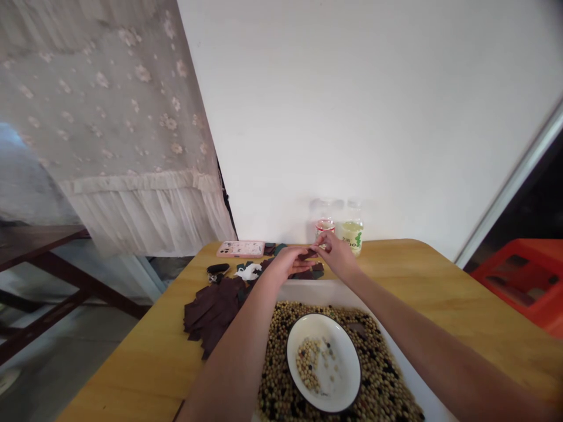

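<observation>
- Looks like someone's home from where I stand
- Flowered curtain [132, 105] at ten o'clock
- Wooden table [409, 281] at six
- Red stool [548, 264] between three and four

I hold a small, flat, dark brown strip [308, 254] between my two hands. Its near side lies along the fingers of my left hand [292, 261], and the thumb and fingertips of my right hand [333, 249] pinch its right end. It slants slightly upward to the right; my fingers hide part of it.
</observation>
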Motion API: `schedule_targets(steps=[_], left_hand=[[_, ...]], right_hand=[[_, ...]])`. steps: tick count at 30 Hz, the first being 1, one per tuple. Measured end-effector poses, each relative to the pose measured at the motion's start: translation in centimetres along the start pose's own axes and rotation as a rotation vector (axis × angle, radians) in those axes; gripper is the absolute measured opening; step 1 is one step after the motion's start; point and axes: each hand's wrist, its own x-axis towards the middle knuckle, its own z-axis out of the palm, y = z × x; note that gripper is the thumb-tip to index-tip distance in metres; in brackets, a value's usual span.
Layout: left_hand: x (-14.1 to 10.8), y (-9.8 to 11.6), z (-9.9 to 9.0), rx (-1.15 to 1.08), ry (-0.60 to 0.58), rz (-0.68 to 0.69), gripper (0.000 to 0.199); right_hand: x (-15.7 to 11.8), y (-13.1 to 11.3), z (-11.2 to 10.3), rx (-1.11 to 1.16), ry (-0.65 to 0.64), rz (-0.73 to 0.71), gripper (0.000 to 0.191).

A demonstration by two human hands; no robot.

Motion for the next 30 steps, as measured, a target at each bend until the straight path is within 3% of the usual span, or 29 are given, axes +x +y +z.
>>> schedule_targets(steps=[5, 9, 12, 19, 26, 28, 30], left_hand=[[0.0, -0.2, -0.2, 0.028, 0.099, -0.01, 0.008], [-0.3, 0.0, -0.3, 0.012, 0.262, 0.013, 0.005], [-0.4, 0.2, -0.3, -0.04, 0.315, 0.038, 0.006], [-0.2, 0.3, -0.2, -0.043, 0.301, 0.051, 0.007], [-0.2, 0.8, -0.1, -0.136, 0.405, 0.056, 0.006], [-0.1, 0.8, 0.0, -0.137, 0.418, 0.047, 0.008], [-0.1, 0.8, -0.1, -0.142, 0.428, 0.061, 0.008]], right_hand=[[0.0, -1.0, -0.4, 0.193, -0.007, -0.008, 0.023], [-0.2, -1.9, -0.4, 0.461, -0.222, 0.006, 0.032], [-0.4, -2.0, -0.2, 0.501, -0.325, 0.02, 0.034], [-0.6, -1.5, 0.1, 0.489, -0.358, 0.031, 0.033], [0.0, -1.1, -0.3, 0.495, -0.209, 0.117, 0.034], [0.0, -1.3, -0.6, 0.532, -0.242, 0.141, 0.036], [-0.2, -1.7, -0.9, 0.605, -0.356, 0.151, 0.038]])
